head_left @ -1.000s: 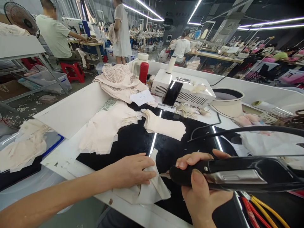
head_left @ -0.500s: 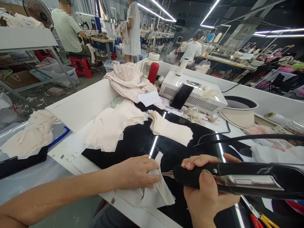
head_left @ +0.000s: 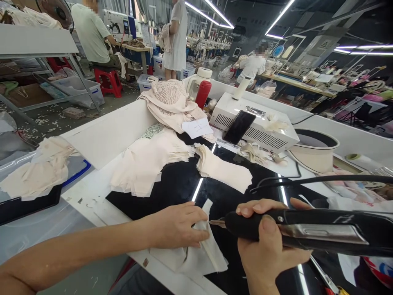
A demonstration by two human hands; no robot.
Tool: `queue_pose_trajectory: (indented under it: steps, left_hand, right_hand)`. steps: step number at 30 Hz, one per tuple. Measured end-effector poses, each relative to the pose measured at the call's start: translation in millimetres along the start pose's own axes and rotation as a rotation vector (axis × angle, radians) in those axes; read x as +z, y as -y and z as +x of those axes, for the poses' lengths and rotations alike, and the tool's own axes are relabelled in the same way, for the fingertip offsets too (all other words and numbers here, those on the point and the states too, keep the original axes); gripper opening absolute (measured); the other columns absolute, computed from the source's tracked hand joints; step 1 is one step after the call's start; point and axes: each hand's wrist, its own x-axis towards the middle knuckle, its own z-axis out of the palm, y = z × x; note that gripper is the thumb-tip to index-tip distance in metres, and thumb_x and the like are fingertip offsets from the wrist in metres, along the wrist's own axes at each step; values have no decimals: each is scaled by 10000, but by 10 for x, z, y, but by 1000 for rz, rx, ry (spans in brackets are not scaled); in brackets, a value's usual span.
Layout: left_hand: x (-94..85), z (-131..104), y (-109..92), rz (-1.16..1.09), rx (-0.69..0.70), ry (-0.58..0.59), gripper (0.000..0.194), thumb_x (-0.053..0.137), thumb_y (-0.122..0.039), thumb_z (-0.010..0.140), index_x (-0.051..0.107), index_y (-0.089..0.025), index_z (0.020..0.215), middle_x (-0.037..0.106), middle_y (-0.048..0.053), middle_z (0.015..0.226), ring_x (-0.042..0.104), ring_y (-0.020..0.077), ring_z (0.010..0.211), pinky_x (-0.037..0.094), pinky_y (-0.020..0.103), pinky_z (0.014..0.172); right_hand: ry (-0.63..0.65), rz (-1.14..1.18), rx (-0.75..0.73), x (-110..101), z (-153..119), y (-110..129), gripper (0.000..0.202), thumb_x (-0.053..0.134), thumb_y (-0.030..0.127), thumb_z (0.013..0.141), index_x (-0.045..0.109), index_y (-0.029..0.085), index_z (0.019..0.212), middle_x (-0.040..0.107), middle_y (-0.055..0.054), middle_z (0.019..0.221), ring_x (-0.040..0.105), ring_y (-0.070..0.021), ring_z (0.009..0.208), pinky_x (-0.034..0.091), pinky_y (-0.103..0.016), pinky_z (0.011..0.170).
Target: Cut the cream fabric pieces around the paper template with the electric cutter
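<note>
So, in the head view, the left hand [head_left: 175, 227] presses on pale cloth [head_left: 216, 256] beneath and beside its fingers; whether it pinches too, I cannot tell. The right hand [head_left: 267, 254] grips a black handheld tool [head_left: 322, 231], its metal tip [head_left: 218, 223] near the left fingertips. Taut cloth and fingers clear would suit best.

Red flask [head_left: 203, 94] beside a lidded jug [head_left: 194, 85]; dark phone [head_left: 240, 127] leaning against a white vented box [head_left: 255, 122].
</note>
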Motion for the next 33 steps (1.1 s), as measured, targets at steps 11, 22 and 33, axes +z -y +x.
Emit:
queue_pose_trajectory:
  steps: [11, 22, 33]
  left_hand:
    - [15, 3, -8, -35, -15, -15, 220, 715, -329, 1037, 702, -198, 1213, 642, 140, 1294, 637, 234, 1209, 526, 442, 1140]
    - [-21, 30, 6, -7, -37, 28, 294, 785, -338, 989, 670, -177, 1207, 673, 119, 1235, 661, 248, 1156, 541, 402, 1104]
    - [-59, 250, 66, 171, -109, 175, 152, 629, -35, 995, 612, -166, 920, 612, 38, 930, 591, 195, 818, 496, 312, 720]
  right_hand:
    - [-18, 1, -42, 72, 81, -63, 453, 776, 144, 786, 588, 252, 1184, 689, 81, 757, 624, -155, 556, 583, -343, 569]
    - [-16, -56, -43, -93, 155, -15, 515, 859, 224, 793, 596, 267, 1234, 701, 66, 807, 654, -157, 618, 601, -358, 644]
    - [-291, -457, -393, -730, 135, 237, 678, 927, 257, 737, 683, 225, 1369, 700, -74, 1206, 679, -271, 1052, 568, -442, 918]
